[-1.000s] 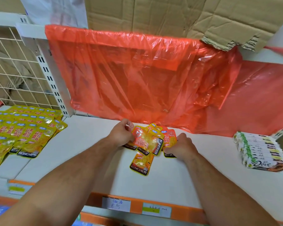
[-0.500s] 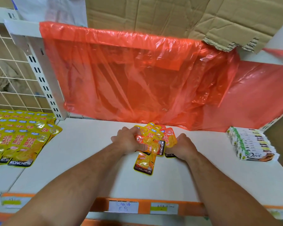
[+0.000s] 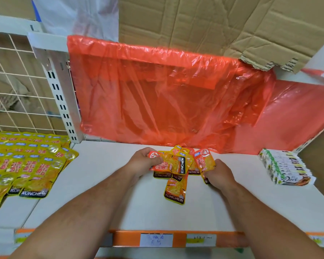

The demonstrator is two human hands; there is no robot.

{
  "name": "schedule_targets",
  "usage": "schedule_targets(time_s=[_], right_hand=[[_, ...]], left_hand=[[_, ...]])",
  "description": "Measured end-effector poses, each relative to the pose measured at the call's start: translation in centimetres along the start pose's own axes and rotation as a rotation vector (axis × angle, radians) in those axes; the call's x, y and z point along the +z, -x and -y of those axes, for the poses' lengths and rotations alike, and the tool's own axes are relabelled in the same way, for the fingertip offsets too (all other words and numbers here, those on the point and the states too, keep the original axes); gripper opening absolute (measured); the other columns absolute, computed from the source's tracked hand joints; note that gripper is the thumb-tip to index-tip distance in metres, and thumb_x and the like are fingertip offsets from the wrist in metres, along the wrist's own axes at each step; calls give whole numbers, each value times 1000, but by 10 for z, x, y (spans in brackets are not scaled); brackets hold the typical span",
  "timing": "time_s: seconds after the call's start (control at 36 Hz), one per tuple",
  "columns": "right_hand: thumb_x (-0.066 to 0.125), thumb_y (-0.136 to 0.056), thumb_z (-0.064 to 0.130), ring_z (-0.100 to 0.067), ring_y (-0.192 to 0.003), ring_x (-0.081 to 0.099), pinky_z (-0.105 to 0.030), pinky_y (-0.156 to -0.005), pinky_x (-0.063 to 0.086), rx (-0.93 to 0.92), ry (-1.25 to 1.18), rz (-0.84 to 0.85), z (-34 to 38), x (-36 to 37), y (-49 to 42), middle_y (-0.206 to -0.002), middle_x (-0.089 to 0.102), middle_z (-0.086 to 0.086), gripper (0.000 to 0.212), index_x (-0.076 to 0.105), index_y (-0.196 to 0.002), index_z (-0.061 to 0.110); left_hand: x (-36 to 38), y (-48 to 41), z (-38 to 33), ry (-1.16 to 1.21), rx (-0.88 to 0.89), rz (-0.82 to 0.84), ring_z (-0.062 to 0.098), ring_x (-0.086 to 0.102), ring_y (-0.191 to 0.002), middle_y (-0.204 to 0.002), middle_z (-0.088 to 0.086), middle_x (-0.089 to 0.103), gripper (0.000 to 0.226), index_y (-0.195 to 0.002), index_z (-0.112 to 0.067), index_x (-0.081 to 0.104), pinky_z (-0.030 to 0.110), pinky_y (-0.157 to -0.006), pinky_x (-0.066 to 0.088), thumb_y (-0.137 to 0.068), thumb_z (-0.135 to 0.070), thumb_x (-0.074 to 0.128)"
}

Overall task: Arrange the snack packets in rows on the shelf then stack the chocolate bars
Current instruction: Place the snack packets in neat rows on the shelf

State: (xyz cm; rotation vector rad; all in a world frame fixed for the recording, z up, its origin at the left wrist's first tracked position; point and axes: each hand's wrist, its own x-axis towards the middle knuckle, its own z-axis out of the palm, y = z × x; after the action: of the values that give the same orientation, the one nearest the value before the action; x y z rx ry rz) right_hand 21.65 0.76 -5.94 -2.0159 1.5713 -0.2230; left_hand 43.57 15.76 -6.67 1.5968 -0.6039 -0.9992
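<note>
Drawn aside since a moment ago, one orange packet [image 3: 204, 161] fills the right hand [image 3: 220, 174]'s grip; left hand [image 3: 144, 162] clutches snack packets [image 3: 178, 163].

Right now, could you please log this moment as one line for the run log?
left hand: grips snack packets | right hand: grips snack packets | chocolate bars: untouched, shelf right | stage: arranging
</note>
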Motion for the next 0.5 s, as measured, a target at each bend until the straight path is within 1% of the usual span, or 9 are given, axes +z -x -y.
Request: schedule_targets(time_s=[0.06,0.11,0.17,0.19,0.25,0.31,0.36,0.42,0.5], right_hand=[[61,-85,13,-31,-93,59,-33,-74,43,42,-74,-43,3,-2,5,-98,63,-10,16,55,-99,13],[60,-86,13,-32,-93,60,-34,-75,44,67,-165,-81,6,-3,8,-98,65,-10,10,57,-95,14],[60,-89,16,-33,-95,61,-37,-79,47,66,-230,-105,12,-5,12,-98,67,-11,3,59,-92,15],[58,-90,18,-33,-95,62,-36,-79,47,65,-261,-110,16,-6,14,-100,67,-12,6,61,-94,14],[54,-94,18,-29,-87,62,-33,-68,45,63,-337,-105,23,-7,20,-97,68,-12,12,62,-98,11],[52,-95,15,-25,-78,62,-31,-62,44,58,-409,-91,31,-7,28,-89,67,-9,13,63,-99,10],[53,-95,14,-27,-80,65,-34,-69,47,60,-474,-77,39,-5,36,-88,68,-9,13,64,-99,9],[55,-93,12,-30,-83,68,-37,-75,51,74,-542,-50,46,-1,45,-90,72,-11,10,65,-94,11],[59,-90,10,-34,-85,72,-45,-82,56,96,-609,4,52,6,55,-90,75,-15,8,67,-92,9]], left_hand=[[-5,1,-1,40,-2,-8,24,68,-78,-90,13,74,21,-89,-14,67,40,-84,55,-75,-13,82],[-9,2,-3,41,-9,-14,26,68,-81,-94,15,74,25,-89,-15,67,44,-87,54,-69,-21,81],[-10,3,-7,-7,-16,-15,25,65,-76,-91,16,72,26,-90,-16,62,41,-79,53,-68,-25,73],[-10,5,-11,-31,-22,-11,24,64,-71,-86,16,70,23,-91,-15,59,39,-72,52,-72,-22,69],[-12,9,-16,-62,-35,22,24,61,-53,-71,15,64,13,-96,-12,51,34,-54,49,-85,-9,58],[-16,13,-20,-97,-43,64,24,58,-43,-61,16,64,15,-101,-10,47,28,-42,40,-87,-4,51],[-21,16,-22,-121,-38,100,25,56,-42,-60,19,65,22,-105,-9,46,26,-40,36,-84,-3,53],[-27,20,-23,-143,-27,123,23,51,-41,-60,18,66,31,-106,-10,47,23,-39,35,-80,3,56],[-36,23,-21,-101,-19,148,23,49,-44,-63,20,66,48,-108,-11,50,26,-44,36,-65,7,61]])
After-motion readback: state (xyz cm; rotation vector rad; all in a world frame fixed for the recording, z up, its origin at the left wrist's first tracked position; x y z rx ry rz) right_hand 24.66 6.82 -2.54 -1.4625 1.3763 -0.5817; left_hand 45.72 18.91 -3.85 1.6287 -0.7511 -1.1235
